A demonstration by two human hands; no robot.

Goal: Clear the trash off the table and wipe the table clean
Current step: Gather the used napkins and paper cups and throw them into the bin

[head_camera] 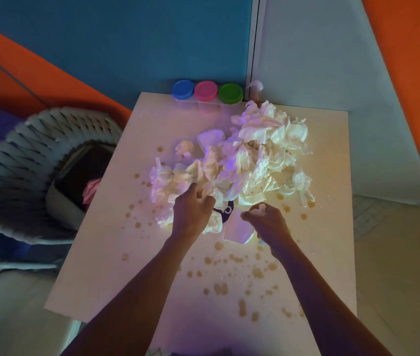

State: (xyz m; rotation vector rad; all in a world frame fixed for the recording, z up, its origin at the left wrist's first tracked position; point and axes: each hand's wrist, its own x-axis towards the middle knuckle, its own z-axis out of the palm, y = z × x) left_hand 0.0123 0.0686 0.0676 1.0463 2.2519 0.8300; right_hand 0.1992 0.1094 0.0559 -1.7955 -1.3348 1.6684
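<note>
A big heap of crumpled white tissues and paper covers the middle and far right of the white table. My left hand is closed on a wad of tissue at the heap's near edge. My right hand is closed on a small crumpled tissue, just right of a white paper cup lying on its side. A dark round piece with a white mark shows between my hands. Brown liquid spots speckle the near half of the table and the area left of the heap.
Three clear jars with blue, pink and green lids stand at the table's far edge. A grey woven basket with a dark liner and something pink inside sits on the floor to the left. Walls stand close behind.
</note>
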